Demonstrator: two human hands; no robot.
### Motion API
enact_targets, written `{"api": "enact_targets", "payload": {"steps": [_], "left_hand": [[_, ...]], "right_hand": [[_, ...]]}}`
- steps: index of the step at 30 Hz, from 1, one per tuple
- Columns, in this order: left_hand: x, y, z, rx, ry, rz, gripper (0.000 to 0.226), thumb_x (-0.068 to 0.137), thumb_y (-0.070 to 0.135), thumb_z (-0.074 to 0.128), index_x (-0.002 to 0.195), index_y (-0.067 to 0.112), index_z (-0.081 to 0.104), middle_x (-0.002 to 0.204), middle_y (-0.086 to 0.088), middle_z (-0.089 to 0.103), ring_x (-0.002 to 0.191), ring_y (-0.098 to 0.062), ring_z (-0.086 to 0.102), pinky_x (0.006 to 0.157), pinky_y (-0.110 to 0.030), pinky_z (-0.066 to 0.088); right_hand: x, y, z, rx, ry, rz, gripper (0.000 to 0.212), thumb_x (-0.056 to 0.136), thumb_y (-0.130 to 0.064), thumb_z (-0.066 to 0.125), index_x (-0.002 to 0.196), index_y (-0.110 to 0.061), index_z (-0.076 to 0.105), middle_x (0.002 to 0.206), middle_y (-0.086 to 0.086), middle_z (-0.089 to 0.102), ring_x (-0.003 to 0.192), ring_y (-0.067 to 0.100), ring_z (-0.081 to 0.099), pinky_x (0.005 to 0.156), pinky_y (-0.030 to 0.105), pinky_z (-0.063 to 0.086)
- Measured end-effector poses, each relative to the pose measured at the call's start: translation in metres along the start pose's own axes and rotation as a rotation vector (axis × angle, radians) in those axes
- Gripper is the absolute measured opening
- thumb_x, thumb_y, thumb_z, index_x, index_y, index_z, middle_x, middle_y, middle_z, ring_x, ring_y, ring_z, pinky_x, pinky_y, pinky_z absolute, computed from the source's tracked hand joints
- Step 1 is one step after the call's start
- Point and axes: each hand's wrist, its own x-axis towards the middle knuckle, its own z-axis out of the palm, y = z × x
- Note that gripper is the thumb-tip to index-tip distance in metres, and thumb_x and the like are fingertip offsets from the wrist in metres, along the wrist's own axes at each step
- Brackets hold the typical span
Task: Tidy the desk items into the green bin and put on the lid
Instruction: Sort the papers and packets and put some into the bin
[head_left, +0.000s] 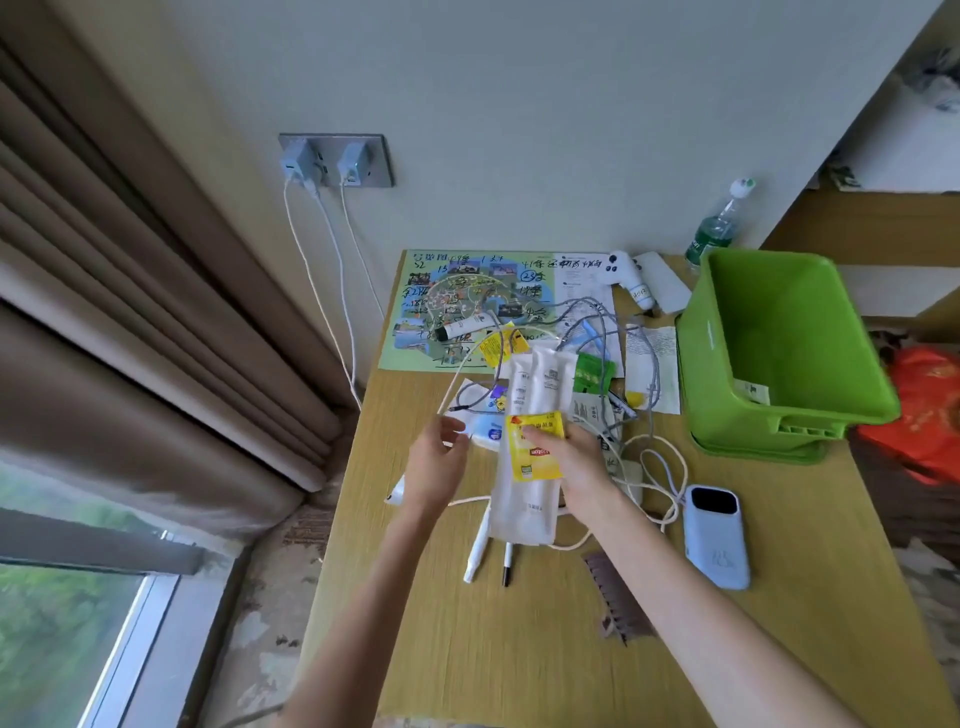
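Two hands hover over the desk (519, 654): the right hand (577, 463) pinches white packets (523, 512) and a yellow sachet (536, 451), thumb on top; the left hand (435, 465), just beside, has fingers loosely spread, holding nothing. The bin (698, 364) stands open at the desk's right edge.

Right hand (576, 462) fingers sit behind the yellow tea packet (537, 457) and white sachets (524, 504), only the thumb showing in front. Left hand (436, 467) is blurred, so can't tell if it pinches the cream cable (467, 364) passing its fingertips. Water bottle (714, 228) base is hidden behind the green bin (701, 353), the flat green piece (758, 453) under the bin is mostly covered, the orange bag (930, 415) is cut by the right edge and the forearms (701, 597) by the bottom edge. The cable tangle (597, 317) hides parts of the map (415, 332) and papers (652, 364), and the packet print is too small to read beyond the brand.
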Motion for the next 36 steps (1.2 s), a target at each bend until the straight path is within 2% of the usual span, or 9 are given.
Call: {"api": "enact_targets", "payload": {"steps": [4,8,11,16,23,27,29,32,36], "left_hand": [[0.033,-0.023,-0.002,0.257,-0.082,-0.059,0.028,0.091,0.010,0.054,0.119,0.008,0.053,0.122,-0.008,0.059,0.104,-0.027,0.058,0.079,-0.034,0.047],[0.052,-0.039,0.006,0.505,-0.220,-0.015,0.053,0.091,0.026,0.063,0.135,0.004,0.042,0.136,-0.013,0.044,0.124,-0.031,0.043,0.097,-0.040,0.045],[0.060,-0.047,0.011,0.685,-0.199,0.035,0.066,0.090,0.036,0.063,0.139,0.003,0.033,0.136,-0.012,0.037,0.125,-0.029,0.037,0.094,-0.033,0.045],[0.075,-0.052,0.013,0.844,-0.149,0.057,0.070,0.088,0.047,0.061,0.133,0.003,0.033,0.129,-0.011,0.037,0.119,-0.028,0.039,0.095,-0.031,0.045],[0.105,-0.050,0.010,0.754,-0.206,-0.104,0.076,0.078,0.043,0.076,0.128,-0.001,0.039,0.132,-0.016,0.050,0.127,-0.031,0.044,0.093,-0.036,0.046],[0.107,-0.052,0.010,0.772,-0.239,-0.098,0.069,0.081,0.040,0.073,0.129,0.000,0.044,0.132,-0.015,0.051,0.127,-0.032,0.043,0.090,-0.037,0.046],[0.106,-0.053,0.007,0.726,-0.253,-0.093,0.053,0.084,0.034,0.069,0.124,0.005,0.052,0.121,-0.011,0.057,0.118,-0.030,0.050,0.084,-0.038,0.048],[0.106,-0.054,-0.001,0.612,-0.258,-0.057,0.026,0.087,0.021,0.059,0.111,0.010,0.058,0.080,0.001,0.058,0.075,-0.023,0.060,0.058,-0.029,0.046],[0.111,-0.055,-0.019,0.177,-0.290,-0.091,0.034,0.089,0.028,0.065,0.113,0.006,0.055,0.096,-0.009,0.067,0.084,-0.029,0.066,0.065,-0.032,0.050]], "right_hand": [[0.010,0.001,-0.008,-0.138,0.071,-0.071,0.026,0.081,0.002,0.071,0.106,0.006,0.065,0.088,0.014,0.068,0.071,0.022,0.065,0.055,0.024,0.054],[0.020,0.011,-0.003,-0.231,0.102,-0.085,0.016,0.082,0.002,0.070,0.096,0.000,0.064,0.080,0.007,0.067,0.062,0.011,0.064,0.047,0.018,0.050],[0.030,0.019,0.011,-0.323,0.118,-0.107,0.013,0.081,0.001,0.071,0.086,-0.006,0.061,0.073,0.001,0.065,0.055,0.002,0.063,0.047,0.015,0.046],[0.050,0.021,0.042,-0.370,0.130,-0.148,0.017,0.082,-0.002,0.069,0.099,-0.004,0.064,0.087,0.007,0.070,0.072,0.016,0.066,0.056,0.022,0.051],[0.077,0.033,0.061,-0.493,0.225,-0.109,0.023,0.083,-0.006,0.068,0.105,-0.004,0.062,0.101,0.015,0.069,0.091,0.032,0.066,0.079,0.045,0.055],[0.080,0.036,0.063,-0.561,0.259,-0.114,0.020,0.083,-0.009,0.069,0.101,-0.003,0.063,0.098,0.014,0.068,0.090,0.032,0.066,0.080,0.047,0.055],[0.081,0.036,0.062,-0.572,0.260,-0.114,0.020,0.083,-0.009,0.069,0.101,-0.003,0.063,0.097,0.014,0.068,0.089,0.031,0.066,0.078,0.046,0.056],[0.081,0.036,0.060,-0.533,0.262,-0.107,0.019,0.084,-0.007,0.068,0.103,-0.006,0.065,0.097,0.012,0.070,0.089,0.029,0.068,0.076,0.043,0.058],[0.081,0.038,0.059,-0.525,0.267,-0.102,0.017,0.084,-0.008,0.068,0.101,-0.006,0.065,0.098,0.012,0.070,0.089,0.029,0.068,0.077,0.043,0.058]]}}
